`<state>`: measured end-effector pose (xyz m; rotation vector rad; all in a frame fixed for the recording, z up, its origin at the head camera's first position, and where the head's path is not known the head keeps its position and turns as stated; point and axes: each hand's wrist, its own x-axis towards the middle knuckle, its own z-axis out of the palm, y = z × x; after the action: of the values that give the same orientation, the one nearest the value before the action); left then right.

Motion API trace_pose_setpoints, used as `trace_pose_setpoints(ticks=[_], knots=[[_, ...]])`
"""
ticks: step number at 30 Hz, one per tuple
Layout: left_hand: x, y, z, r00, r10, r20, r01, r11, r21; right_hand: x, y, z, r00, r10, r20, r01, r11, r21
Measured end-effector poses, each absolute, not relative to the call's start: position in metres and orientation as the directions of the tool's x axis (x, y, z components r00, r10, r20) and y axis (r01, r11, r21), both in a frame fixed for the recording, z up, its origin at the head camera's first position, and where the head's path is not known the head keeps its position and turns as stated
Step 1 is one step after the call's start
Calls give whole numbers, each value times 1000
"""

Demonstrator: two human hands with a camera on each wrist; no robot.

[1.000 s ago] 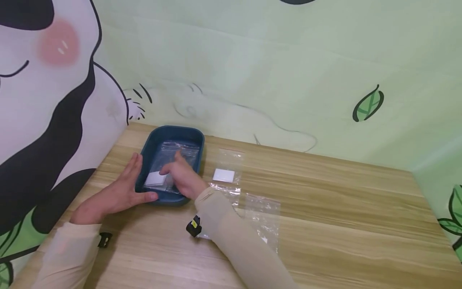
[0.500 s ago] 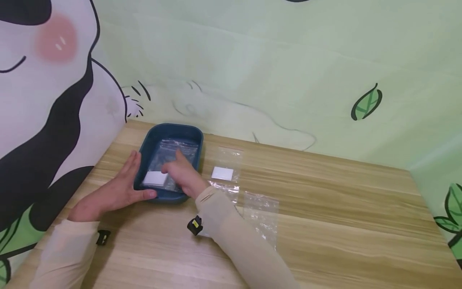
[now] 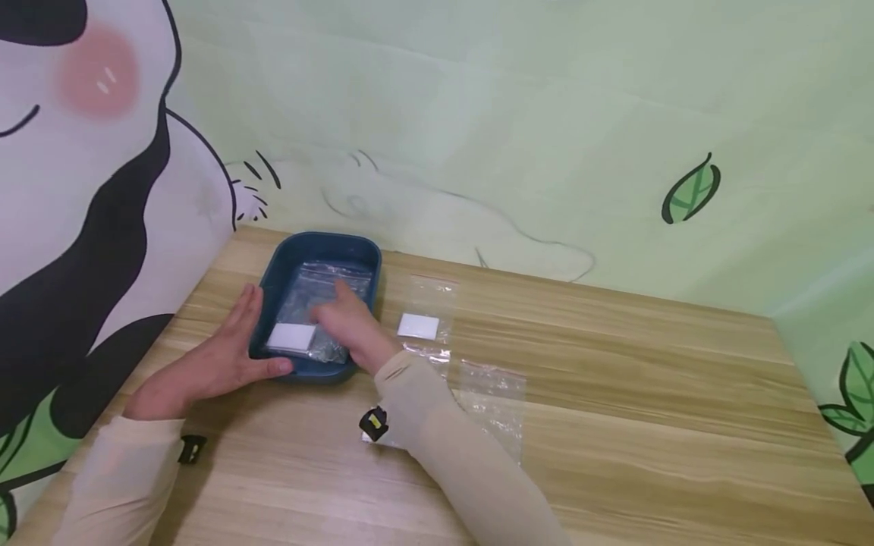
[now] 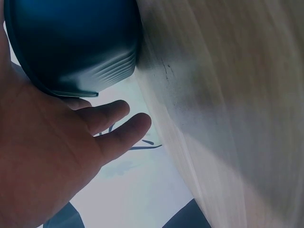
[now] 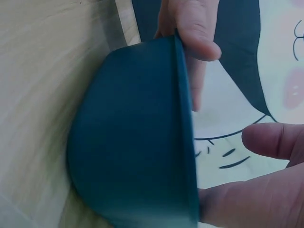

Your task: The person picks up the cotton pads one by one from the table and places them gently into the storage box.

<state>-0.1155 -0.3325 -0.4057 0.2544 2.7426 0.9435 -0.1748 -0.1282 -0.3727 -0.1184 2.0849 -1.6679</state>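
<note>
A dark blue tray (image 3: 326, 374) stands at the table's back left, holding clear zip bags (image 3: 297, 299) and a white rectangle (image 3: 291, 336) near its front left corner. My left hand (image 3: 212, 368) rests at that corner, fingers straight along the outer left wall and thumb by the front rim. In the left wrist view, the left hand (image 4: 47, 147) has its fingers extended beside the tray (image 4: 71, 42). My right hand (image 3: 348, 322) reaches over the right rim onto the bags, thumb apart from the index finger; its other fingertips are hidden inside. The right wrist view shows its thumb (image 5: 268, 139) straight.
Right of the tray, a clear zip bag with a white rectangle (image 3: 419, 326) lies flat on the wooden table (image 3: 649, 425). Another clear bag (image 3: 495, 402) lies nearer, partly under the right sleeve (image 3: 451, 432). A printed panda backdrop (image 3: 444, 98) rises behind.
The white rectangle in the tray has come to lie straighter and shows more fully. My right thumb has drawn slightly right, off it. My left hand keeps its place at the tray.
</note>
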Motion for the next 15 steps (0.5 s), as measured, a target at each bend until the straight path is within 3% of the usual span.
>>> trace_pose_setpoints(ticks=[5, 9, 15], knots=[[-116, -333, -407, -959, 236, -154, 91, 777, 623, -175, -109, -367, -869, -452, -202, 90, 258, -962], [-116, -331, -407, -960, 238, -151, 94, 776, 623, -175, -83, -359, -819, -548, -168, 86, 172, -981], [-116, -331, -406, -958, 229, -174, 75, 782, 618, -177, -32, -350, -824, -554, -122, 25, 179, -983]])
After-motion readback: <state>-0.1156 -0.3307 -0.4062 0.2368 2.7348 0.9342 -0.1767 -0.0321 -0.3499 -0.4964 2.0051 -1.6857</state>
